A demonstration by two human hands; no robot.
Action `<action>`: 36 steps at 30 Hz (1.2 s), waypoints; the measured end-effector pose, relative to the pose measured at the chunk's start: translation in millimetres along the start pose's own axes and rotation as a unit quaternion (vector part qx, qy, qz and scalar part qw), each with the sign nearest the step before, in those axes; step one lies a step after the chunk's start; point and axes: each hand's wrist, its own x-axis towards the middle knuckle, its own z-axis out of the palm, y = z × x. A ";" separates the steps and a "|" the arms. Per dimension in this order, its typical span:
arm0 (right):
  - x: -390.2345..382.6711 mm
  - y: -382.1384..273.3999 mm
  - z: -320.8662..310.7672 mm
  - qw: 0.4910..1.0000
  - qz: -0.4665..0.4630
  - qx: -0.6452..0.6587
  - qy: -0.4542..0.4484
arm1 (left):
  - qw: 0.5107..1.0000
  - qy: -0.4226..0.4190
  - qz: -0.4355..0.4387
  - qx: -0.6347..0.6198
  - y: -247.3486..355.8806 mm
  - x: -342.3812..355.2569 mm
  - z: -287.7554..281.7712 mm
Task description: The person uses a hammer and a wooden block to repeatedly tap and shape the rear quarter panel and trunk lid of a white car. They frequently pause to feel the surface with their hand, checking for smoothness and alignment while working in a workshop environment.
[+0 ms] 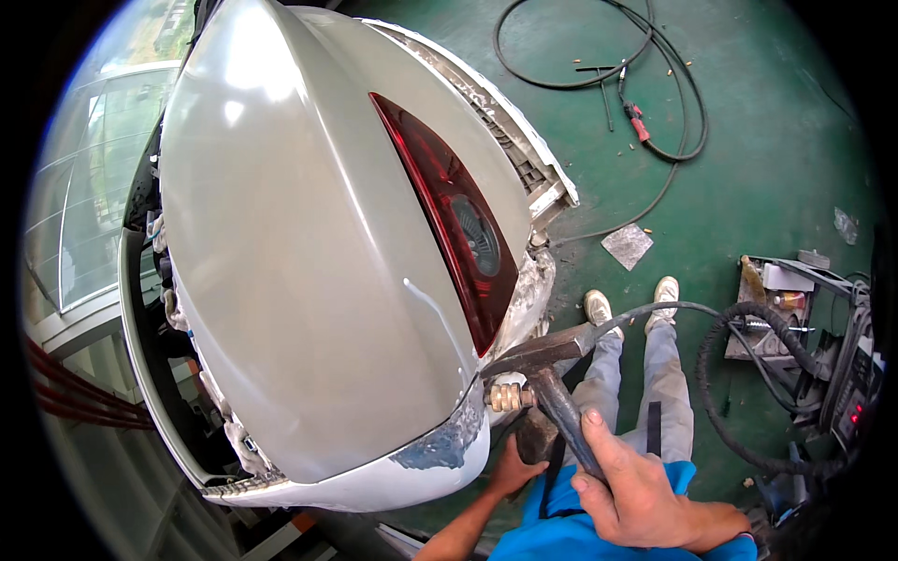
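Observation:
My right hand [625,486] grips the dark handle of a hammer [543,352]. The worn steel head is up against the car's rear corner, just below the red tail light [458,224]; whether it touches is unclear. My left hand [513,470] is lower, closed around a dark, blocky metal piece [536,436] behind the hammer handle. A brass-coloured ridged fitting [508,397] shows between the hammer head and that block. The pale beige car body [271,234] fills the left, with a bare, scraped grey patch [440,447] along its lower edge near the hammer.
A black cable with a red-handled torch [639,123] lies coiled on the green floor [758,122]. At right are a machine [856,402] with thick hoses [713,374] and a tray of tools [762,346]. Plastic scraps [628,245] lie near my shoes [599,309].

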 end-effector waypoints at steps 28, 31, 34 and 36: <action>-9.9 -7.2 -3.4 0.996 0.062 0.014 0.063 | 0.997 -0.024 -0.015 0.076 -0.4 8.4 -18.9; -14.9 -10.3 -1.6 0.985 0.140 0.064 0.075 | 0.995 -0.022 -0.028 0.089 6.9 6.0 -19.7; -4.4 -6.9 12.2 0.999 -0.012 0.006 0.033 | 0.997 -0.036 0.034 0.067 -56.3 17.2 -6.5; -7.7 -5.8 5.4 0.999 0.003 -0.012 0.046 | 0.998 -0.025 0.005 0.052 -26.1 16.0 -8.9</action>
